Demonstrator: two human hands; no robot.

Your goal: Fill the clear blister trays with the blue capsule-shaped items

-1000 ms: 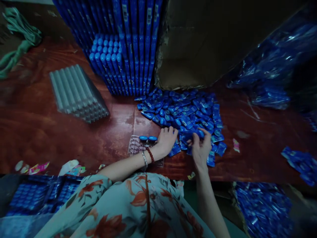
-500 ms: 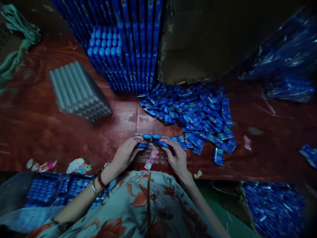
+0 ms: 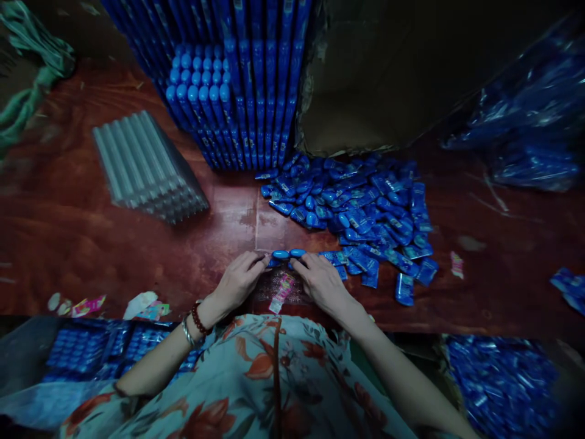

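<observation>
At the table's near edge lies a clear plastic tray (image 3: pixel 286 285), with two small blue packets (image 3: pixel 280 254) side by side at its far end, their rounded ends showing. My left hand (image 3: pixel 240 279) is closed at the tray's left side, thumb and fingers on a second blue packet (image 3: pixel 273 263) just below that pair. Mirroring it, my right hand (image 3: pixel 323 285) has its fingers curled over the right side, pinching another packet mostly hidden beneath them. A pink and white wrapper piece (image 3: pixel 282 292) shows in the middle of the tray.
Loose blue packets (image 3: pixel 365 213) form a pile beyond my right hand. Filled trays (image 3: pixel 256 103) are stacked at the back, beside a cardboard box (image 3: pixel 356 122). Nested clear trays (image 3: pixel 146 164) lie on the left. Below the table edge, a box of packets (image 3: pixel 503 378) sits right.
Both hands have moved slightly away from my body and closer together, bringing the pinched packets up to the first pair. My right hand now covers most of its packet.
</observation>
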